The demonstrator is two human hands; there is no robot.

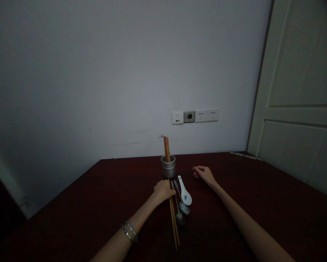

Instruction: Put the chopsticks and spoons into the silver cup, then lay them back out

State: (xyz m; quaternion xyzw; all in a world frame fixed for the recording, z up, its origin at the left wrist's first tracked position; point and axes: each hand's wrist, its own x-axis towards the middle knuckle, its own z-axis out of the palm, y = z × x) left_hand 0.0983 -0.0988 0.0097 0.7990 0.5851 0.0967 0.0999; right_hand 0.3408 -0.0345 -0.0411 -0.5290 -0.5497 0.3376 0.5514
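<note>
My left hand [164, 190], with bracelets on its wrist, is curled with its fingers closed over the far end of a pair of wooden chopsticks [174, 223] that lie on the dark red table [98, 203]. Just right of them lie two metal spoons [181, 211] and a white ceramic spoon [185, 192]. Behind them stands a small metal cup [168, 166] holding two upright chopsticks [166, 149]. My right hand [204, 174] rests palm down on the table to the right of the cup, fingers loosely stretched, holding nothing.
A white wall stands behind the table with a row of power sockets [194, 116]. A pale door [300, 94] is at the right. The room is dim.
</note>
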